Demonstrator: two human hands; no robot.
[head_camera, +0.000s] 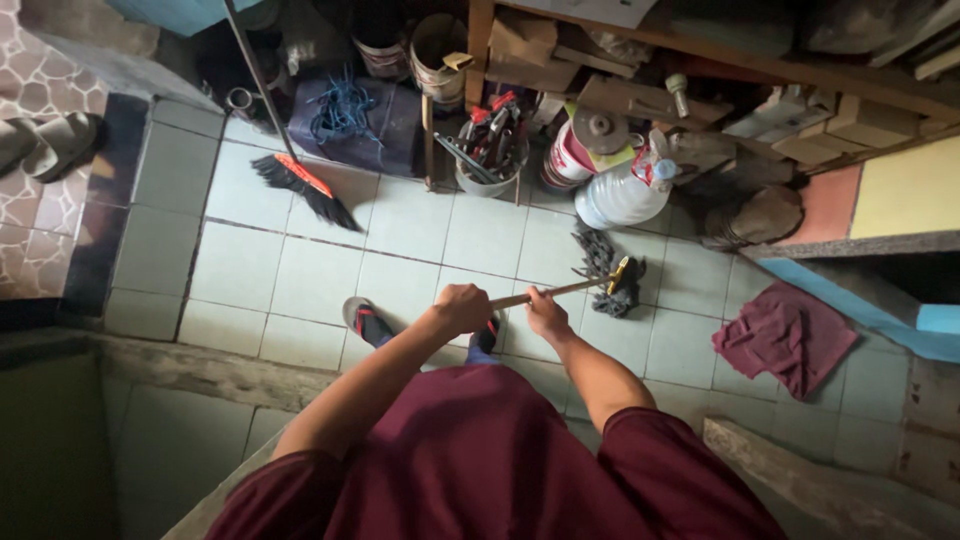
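Tiled floor (300, 270) carries everything: your mop (610, 275) lies with its dark rag head near the floor's far right edge, just short of the clear water jug (625, 190), and a maroon cloth (785, 335) sits well apart toward the right edge. The mop's long axis runs from its head down-left along the wooden handle (555, 291) toward your body, so the head lies forward and right of both hands. Your left hand (462, 308) is fisted around the handle's near end, and your right hand (546, 312), wrapped tight further along, is the nearer to the head.
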